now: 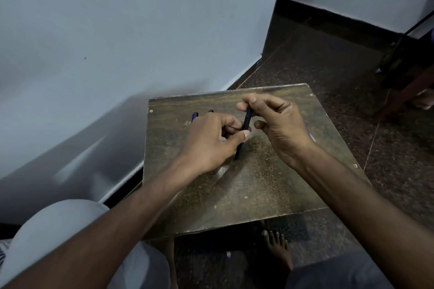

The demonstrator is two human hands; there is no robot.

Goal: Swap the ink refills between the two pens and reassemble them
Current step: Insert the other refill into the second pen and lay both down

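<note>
A: Head view: left hand (212, 141) pinching black pen barrel (244, 135) mid-length, thumb on near side. Steeply tilted, lower end near the table (258, 185) top, contact unclear.

B: Right hand (274, 122)?

A: Gripping same barrel at top end, between index fingertip and thumb, other fingers curled.

B: Other parts?

A: Blue pen piece (194, 116) and dark piece (210, 111) lying at far left of table, just beyond left knuckles, mostly hidden. Thin bluish sliver (311, 136) peeking right of right wrist, identity unclear.
</note>
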